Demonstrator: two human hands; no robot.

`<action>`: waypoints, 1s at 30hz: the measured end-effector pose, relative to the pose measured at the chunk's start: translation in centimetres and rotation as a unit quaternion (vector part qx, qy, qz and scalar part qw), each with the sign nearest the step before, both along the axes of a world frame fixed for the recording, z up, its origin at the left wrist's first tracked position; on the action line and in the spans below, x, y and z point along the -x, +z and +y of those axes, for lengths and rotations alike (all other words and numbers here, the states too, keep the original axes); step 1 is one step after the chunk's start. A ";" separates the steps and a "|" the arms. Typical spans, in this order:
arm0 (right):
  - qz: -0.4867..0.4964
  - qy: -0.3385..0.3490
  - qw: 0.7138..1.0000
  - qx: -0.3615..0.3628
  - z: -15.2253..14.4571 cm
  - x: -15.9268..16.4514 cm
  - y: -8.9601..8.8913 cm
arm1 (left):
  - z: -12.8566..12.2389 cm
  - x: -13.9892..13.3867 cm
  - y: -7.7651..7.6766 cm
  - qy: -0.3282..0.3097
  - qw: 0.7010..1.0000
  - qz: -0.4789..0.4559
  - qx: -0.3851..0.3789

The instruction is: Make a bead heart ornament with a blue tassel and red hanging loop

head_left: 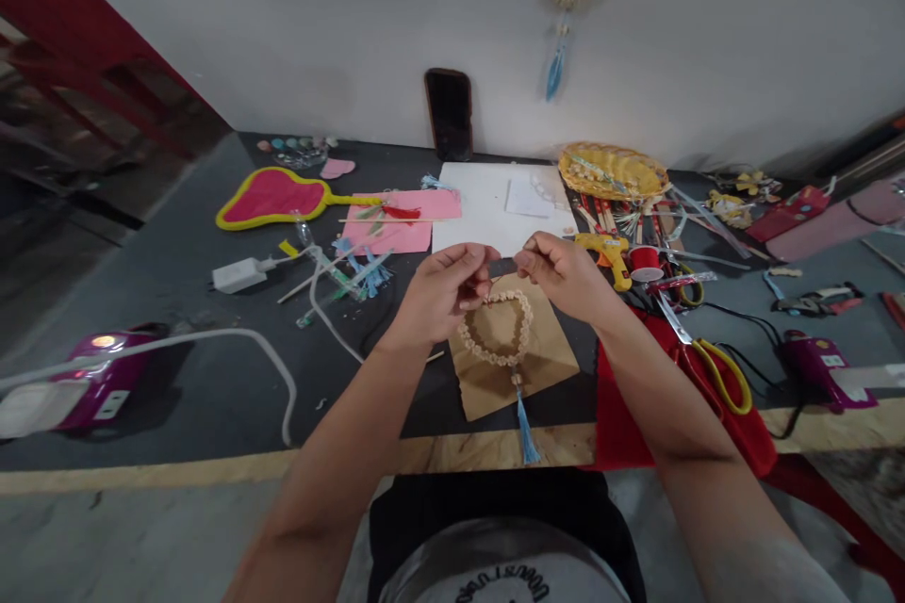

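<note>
My left hand (pixel 452 287) and my right hand (pixel 564 271) are raised close together above the table, with a small gap between their fingertips. Each one is pinched closed; whatever sits between the fingers is too small or thin to make out. Just below them, a cream beaded loop (pixel 524 325) lies on a brown square of paper (pixel 555 363). From the loop's lower end runs a light blue tassel (pixel 525 429), which reaches over the table's front edge. Part of the loop's upper left is hidden by my left hand.
Behind my hands lie white paper (pixel 467 226) and pink paper (pixel 417 240). A pink fan with yellow rim (pixel 272 200) is at left. To the right are a yellow glue gun (pixel 609 254), red thread spool (pixel 646 264), scissors (pixel 721 377) and a wicker basket (pixel 640 179).
</note>
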State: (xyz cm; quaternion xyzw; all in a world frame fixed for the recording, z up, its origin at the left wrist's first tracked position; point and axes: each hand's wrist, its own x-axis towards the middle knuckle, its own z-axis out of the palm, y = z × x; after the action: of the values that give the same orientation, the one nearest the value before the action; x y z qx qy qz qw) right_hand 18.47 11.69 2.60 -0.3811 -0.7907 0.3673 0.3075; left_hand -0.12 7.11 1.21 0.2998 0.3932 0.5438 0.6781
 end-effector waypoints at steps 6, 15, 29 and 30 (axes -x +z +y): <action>0.033 -0.020 0.999 0.024 0.5 -0.7 -0.1 | 0.4 0.8 1.0 0.085 0.989 -0.118 0.014; 0.059 -0.042 0.997 0.012 0.5 -0.9 0.3 | 0.7 1.2 -0.1 0.107 0.994 -0.031 -0.008; 0.126 -0.155 0.980 -0.014 2.1 -4.3 1.5 | 1.8 3.1 -1.0 0.259 0.958 0.102 -0.072; 0.133 -0.165 0.977 -0.019 2.1 -4.5 1.8 | 1.9 3.3 -1.0 0.270 0.953 0.113 -0.074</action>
State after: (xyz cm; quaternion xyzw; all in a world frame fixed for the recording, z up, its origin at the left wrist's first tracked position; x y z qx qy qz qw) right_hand 22.99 13.79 4.36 -0.4484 -0.6760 0.3432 0.4734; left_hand -3.39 9.00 0.18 0.2916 0.4923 0.6966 0.4329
